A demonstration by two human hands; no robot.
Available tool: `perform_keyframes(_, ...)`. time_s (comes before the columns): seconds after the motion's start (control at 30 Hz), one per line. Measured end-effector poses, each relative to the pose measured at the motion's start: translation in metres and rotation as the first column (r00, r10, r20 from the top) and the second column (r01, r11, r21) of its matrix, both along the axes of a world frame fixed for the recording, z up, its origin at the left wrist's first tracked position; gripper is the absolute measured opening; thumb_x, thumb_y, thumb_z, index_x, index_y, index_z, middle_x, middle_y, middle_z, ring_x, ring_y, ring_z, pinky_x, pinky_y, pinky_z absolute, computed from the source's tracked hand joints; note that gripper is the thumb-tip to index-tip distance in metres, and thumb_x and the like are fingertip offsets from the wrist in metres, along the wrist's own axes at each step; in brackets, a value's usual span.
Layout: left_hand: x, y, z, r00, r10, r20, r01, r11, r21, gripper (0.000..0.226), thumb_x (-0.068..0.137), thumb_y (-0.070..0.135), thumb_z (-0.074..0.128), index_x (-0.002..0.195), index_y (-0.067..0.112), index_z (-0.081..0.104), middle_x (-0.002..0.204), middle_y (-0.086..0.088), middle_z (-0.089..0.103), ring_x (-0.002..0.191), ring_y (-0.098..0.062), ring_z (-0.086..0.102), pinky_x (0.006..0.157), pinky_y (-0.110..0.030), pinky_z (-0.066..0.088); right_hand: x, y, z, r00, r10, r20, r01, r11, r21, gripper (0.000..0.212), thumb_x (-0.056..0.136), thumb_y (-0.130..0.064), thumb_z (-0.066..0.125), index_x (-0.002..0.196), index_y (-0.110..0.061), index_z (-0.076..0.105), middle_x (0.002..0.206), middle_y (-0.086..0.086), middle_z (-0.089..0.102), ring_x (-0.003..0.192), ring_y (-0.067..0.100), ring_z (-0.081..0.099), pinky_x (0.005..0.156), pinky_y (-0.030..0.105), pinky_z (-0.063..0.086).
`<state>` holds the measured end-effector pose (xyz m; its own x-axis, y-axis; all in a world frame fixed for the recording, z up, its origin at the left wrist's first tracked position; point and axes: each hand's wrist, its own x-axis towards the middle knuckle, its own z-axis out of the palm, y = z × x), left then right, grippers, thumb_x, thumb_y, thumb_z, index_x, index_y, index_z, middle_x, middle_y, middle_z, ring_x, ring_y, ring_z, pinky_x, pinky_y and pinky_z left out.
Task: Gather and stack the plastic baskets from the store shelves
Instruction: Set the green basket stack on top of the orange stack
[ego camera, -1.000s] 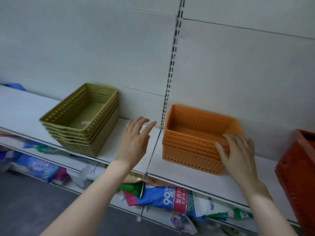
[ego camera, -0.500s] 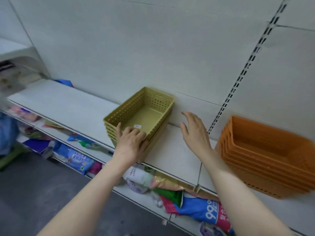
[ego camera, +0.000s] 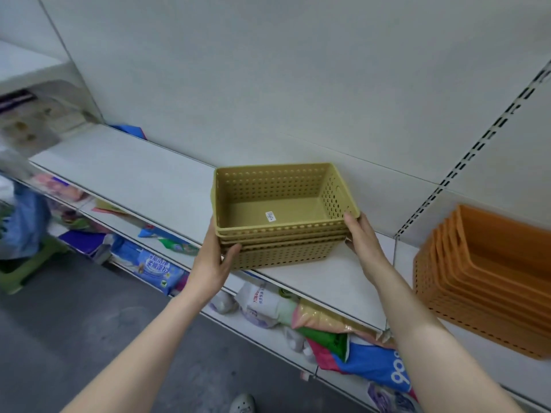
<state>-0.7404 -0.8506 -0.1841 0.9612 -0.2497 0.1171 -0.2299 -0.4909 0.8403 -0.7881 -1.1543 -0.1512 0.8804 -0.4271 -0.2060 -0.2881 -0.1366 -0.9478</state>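
Left hand: clamped on the left end of the olive stack, thumb across the front wall, fingers hidden behind.
Right hand: pressed to the right end of the same stack, thumb up by the top rim; grip closed on it from both sides.
Olive stack: several baskets nested, resting at the front edge of the shelf, or barely lifted; cannot tell which.
Progress: olive baskets already nested and now in hand; not yet carried off. Judged early to middle of the job.
Left to do: joining this stack with the orange stack, well apart to the right on the same shelf.
Material: thin moulded plastic, matte, walls punched with rows of round holes, solid floor with a small white label.
Shape: rectangular, tapering downward, rolled rims stepping one over another.
Shelf: flat pale board, smooth, against a plain white back panel with a slotted upright.
Below: soft printed bags crowded on the lower shelf.
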Motion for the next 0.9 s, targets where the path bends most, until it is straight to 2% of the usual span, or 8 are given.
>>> perform_keyframes(0.07,0.003,-0.004,-0.001,1.000,0.006,0.027,-0.004,0.999,-0.049,0.059,0.092,0.015,0.059,0.145,0.018,0.034,0.135,0.001,0.053,0.118,-0.003,0.050,0.100,-0.025,0.044,0.002,0.003,0.001,1.000,-0.012,0.008,0.012,0.999,0.039,0.032,0.100,-0.045,0.045,0.131,-0.036,0.046,0.131,-0.007,0.056,0.126,0.014,0.050,0.114,0.042,0.037)
perform_keyframes(0.13,0.007,-0.004,-0.002,0.999,0.033,0.032,-0.030,0.996,-0.089,0.053,0.092,0.013,0.059,0.140,0.017,0.040,0.132,0.001,0.056,0.119,-0.007,0.052,0.101,-0.032,0.044,0.002,0.007,0.003,0.999,-0.043,0.017,0.042,0.998,0.041,0.027,0.099,-0.044,0.046,0.126,-0.039,0.049,0.131,-0.007,0.057,0.125,0.014,0.052,0.113,0.044,0.038)
perform_keyframes(0.23,0.009,-0.003,0.005,0.998,0.050,0.022,-0.046,0.988,-0.149,0.046,0.093,0.018,0.059,0.136,0.026,0.045,0.123,0.005,0.064,0.113,-0.011,0.060,0.097,-0.041,0.050,-0.001,0.013,0.010,0.994,-0.104,0.030,0.103,0.994,0.039,0.024,0.086,-0.057,0.050,0.108,-0.052,0.057,0.127,-0.008,0.062,0.122,0.015,0.056,0.110,0.048,0.042)
perform_keyframes(0.37,0.010,-0.012,0.034,0.998,0.049,0.031,-0.043,0.983,-0.178,0.045,0.093,0.020,0.059,0.133,0.036,0.047,0.107,0.018,0.069,0.103,-0.002,0.065,0.093,-0.034,0.052,-0.010,0.011,0.034,0.963,-0.257,0.079,0.254,0.966,0.050,0.027,0.085,-0.054,0.049,0.104,-0.038,0.061,0.110,-0.004,0.066,0.109,0.018,0.060,0.104,0.053,0.046)
perform_keyframes(0.47,0.015,-0.026,0.064,0.996,0.013,0.085,0.001,0.988,-0.157,0.046,0.091,0.027,0.060,0.133,0.041,0.047,0.099,0.026,0.068,0.097,-0.010,0.068,0.093,-0.041,0.053,-0.023,0.000,0.069,0.942,-0.312,0.126,0.310,0.950,0.030,0.040,0.081,-0.058,0.049,0.105,-0.029,0.061,0.110,0.002,0.067,0.107,0.022,0.062,0.100,0.054,0.048)
perform_keyframes(0.63,0.011,-0.065,0.131,0.975,-0.095,0.201,0.143,0.961,-0.237,0.047,0.087,0.038,0.061,0.133,0.041,0.051,0.104,0.026,0.068,0.095,-0.011,0.070,0.091,-0.043,0.054,-0.057,-0.034,0.145,0.864,-0.456,0.215,0.456,0.889,0.053,0.038,0.093,-0.047,0.049,0.120,-0.024,0.060,0.112,-0.002,0.066,0.107,0.021,0.063,0.085,0.036,0.052)
perform_keyframes(0.77,-0.002,-0.111,0.187,0.947,-0.181,0.266,0.263,0.911,-0.317,0.051,0.086,0.036,0.067,0.135,0.037,0.053,0.089,0.048,0.061,0.095,0.000,0.069,0.094,-0.033,0.053,-0.109,-0.063,0.207,0.803,-0.517,0.297,0.533,0.846,0.032,0.043,0.092,-0.052,0.049,0.121,-0.022,0.061,0.105,-0.004,0.067,0.097,0.017,0.064,0.073,0.032,0.052)
perform_keyframes(0.9,-0.029,-0.172,0.231,0.893,-0.300,0.335,0.417,0.831,-0.368,0.059,0.086,0.029,0.071,0.138,0.040,0.045,0.107,0.027,0.064,0.081,0.018,0.063,0.075,-0.001,0.045,-0.167,-0.106,0.253,0.715,-0.587,0.380,0.630,0.776,0.012,0.038,0.085,-0.057,0.054,0.104,-0.027,0.067,0.095,-0.007,0.071,0.096,0.020,0.069,0.079,0.037,0.056)
